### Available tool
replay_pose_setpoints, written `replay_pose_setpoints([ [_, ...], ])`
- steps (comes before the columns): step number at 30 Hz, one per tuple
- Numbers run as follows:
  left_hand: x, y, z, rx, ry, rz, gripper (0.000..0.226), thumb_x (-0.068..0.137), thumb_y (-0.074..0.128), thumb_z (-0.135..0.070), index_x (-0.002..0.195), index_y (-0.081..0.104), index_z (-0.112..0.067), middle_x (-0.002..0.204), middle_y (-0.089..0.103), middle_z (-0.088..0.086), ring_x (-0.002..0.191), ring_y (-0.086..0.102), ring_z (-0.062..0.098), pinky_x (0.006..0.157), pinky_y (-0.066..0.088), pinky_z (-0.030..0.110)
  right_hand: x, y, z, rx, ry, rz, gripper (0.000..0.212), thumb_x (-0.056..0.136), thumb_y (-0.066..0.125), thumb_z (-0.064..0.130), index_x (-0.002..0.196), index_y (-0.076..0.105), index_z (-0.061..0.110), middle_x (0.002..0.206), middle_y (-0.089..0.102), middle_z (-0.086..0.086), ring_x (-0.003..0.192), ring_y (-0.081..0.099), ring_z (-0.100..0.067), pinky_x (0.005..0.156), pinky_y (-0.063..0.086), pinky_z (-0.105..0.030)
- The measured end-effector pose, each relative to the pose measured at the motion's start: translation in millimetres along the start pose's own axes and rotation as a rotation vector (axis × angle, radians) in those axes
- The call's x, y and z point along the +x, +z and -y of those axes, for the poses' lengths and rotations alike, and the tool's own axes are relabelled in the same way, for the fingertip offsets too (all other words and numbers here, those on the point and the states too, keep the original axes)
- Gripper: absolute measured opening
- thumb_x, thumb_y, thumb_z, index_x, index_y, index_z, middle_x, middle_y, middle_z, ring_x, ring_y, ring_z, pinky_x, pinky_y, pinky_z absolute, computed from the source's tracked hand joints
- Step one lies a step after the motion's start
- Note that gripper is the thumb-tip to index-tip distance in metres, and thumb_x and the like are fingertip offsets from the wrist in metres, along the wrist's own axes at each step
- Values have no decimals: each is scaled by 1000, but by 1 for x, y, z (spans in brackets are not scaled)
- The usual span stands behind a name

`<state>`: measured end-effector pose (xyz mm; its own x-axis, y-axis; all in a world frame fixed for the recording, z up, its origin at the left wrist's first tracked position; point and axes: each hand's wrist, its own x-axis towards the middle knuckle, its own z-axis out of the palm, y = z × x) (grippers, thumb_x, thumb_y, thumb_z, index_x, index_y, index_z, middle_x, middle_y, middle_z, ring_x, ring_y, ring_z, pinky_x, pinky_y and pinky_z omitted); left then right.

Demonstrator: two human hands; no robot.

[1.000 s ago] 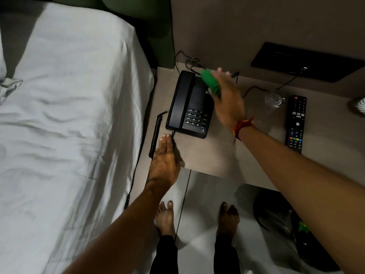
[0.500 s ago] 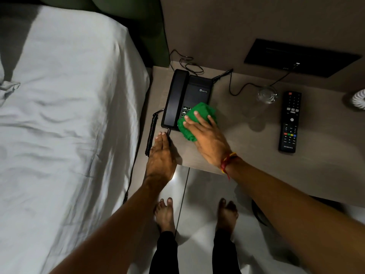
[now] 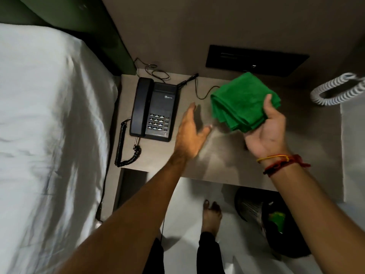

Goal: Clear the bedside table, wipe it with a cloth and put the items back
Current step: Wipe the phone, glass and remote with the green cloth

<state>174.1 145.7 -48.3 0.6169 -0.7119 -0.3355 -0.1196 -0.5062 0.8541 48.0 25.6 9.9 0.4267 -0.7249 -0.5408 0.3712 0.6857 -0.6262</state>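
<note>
A folded green cloth (image 3: 243,103) rests in my right hand (image 3: 266,133), which is palm up above the right part of the bedside table (image 3: 209,159). My left hand (image 3: 190,133) hovers open over the table's middle, fingers spread, holding nothing, just right of the black telephone (image 3: 154,109). The phone sits at the table's left with its coiled cord (image 3: 123,145) hanging off the left edge. The glass and the remote control are hidden behind the cloth and my right hand.
A bed with a white sheet (image 3: 49,135) fills the left. A white coiled object (image 3: 335,89) lies at the table's far right. A black wall panel (image 3: 256,58) is behind the table. Below the table stands a dark bin (image 3: 272,222); my bare foot (image 3: 211,214) is on the pale floor.
My right hand lifted the green cloth off the phone's front and carried it up and right, turning palm up. My left hand left the table's front left edge and rose over the middle.
</note>
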Motion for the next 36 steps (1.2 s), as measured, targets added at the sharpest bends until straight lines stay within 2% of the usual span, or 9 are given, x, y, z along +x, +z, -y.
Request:
replay_pose_setpoints([
  [3, 24, 28, -25, -104, -35, 21, 112, 78, 89, -24, 163, 17, -12, 166, 33, 6, 153, 31, 20, 126, 29, 39, 18, -25, 35, 88, -61, -83, 47, 99, 60, 26, 141, 55, 7, 137, 65, -15, 123, 66, -32, 96, 57, -50],
  [7, 55, 53, -37, -101, -98, 43, 101, 69, 93, -13, 152, 36, -11, 148, 53, 9, 136, 52, 24, 118, 42, 39, 41, -32, 47, -218, -264, -269, 43, 89, 68, -2, 132, 58, -4, 115, 73, -12, 98, 76, -23, 75, 62, -37],
  [10, 63, 62, -31, 30, -10, -6, 75, 76, 88, -11, 139, 48, -3, 130, 64, 15, 120, 62, 31, 104, 51, 41, 54, -23, 44, -649, -439, -237, 42, 89, 68, 7, 130, 60, 2, 115, 72, -4, 103, 72, -18, 92, 60, -39],
  [15, 61, 66, -27, 12, 97, -24, 56, 83, 80, -9, 131, 53, -8, 122, 68, 6, 105, 68, 14, 93, 56, 25, 54, -3, 15, -1487, -660, 123, 63, 86, 54, -7, 144, 52, 17, 141, 63, -8, 130, 58, -24, 108, 49, -40],
  [18, 58, 62, -21, 107, 129, -105, 29, 93, 65, -7, 121, 58, -5, 104, 66, 5, 87, 65, 5, 77, 55, 19, 44, -3, -2, -1736, -750, 389, 75, 81, 48, -17, 150, 45, 11, 160, 42, -8, 153, 30, -28, 126, 23, -49],
  [24, 46, 35, -34, 91, 166, -63, 26, 104, 45, -25, 119, 59, -10, 112, 66, 6, 104, 65, 17, 93, 56, 29, 16, -29, 4, -1540, -763, 517, 81, 70, 34, -15, 145, 53, 9, 157, 47, -6, 154, 29, -23, 128, 18, -48],
  [29, 44, 26, -39, -331, -154, 119, 47, 79, 82, -9, 120, 61, -17, 116, 71, 2, 108, 68, 19, 98, 57, 40, 24, -36, 13, -1068, -449, 266, 49, 90, 54, -9, 127, 66, 22, 130, 68, -3, 131, 59, -20, 113, 47, -48],
  [32, 49, 18, -37, -538, -272, 210, 31, 86, 78, -14, 111, 61, -15, 106, 73, 4, 107, 69, 26, 106, 54, 53, 38, -34, 21, -1008, -384, 13, 31, 92, 62, 11, 122, 69, 19, 115, 73, -3, 112, 69, -20, 102, 55, -48],
  [36, 47, 13, -36, -602, -270, 316, 18, 91, 71, -4, 103, 61, -13, 106, 70, 10, 111, 64, 34, 110, 49, 57, 43, -14, 2, -940, -301, 66, 38, 95, 60, 6, 131, 64, 15, 127, 69, -6, 118, 66, -20, 100, 57, -39],
])
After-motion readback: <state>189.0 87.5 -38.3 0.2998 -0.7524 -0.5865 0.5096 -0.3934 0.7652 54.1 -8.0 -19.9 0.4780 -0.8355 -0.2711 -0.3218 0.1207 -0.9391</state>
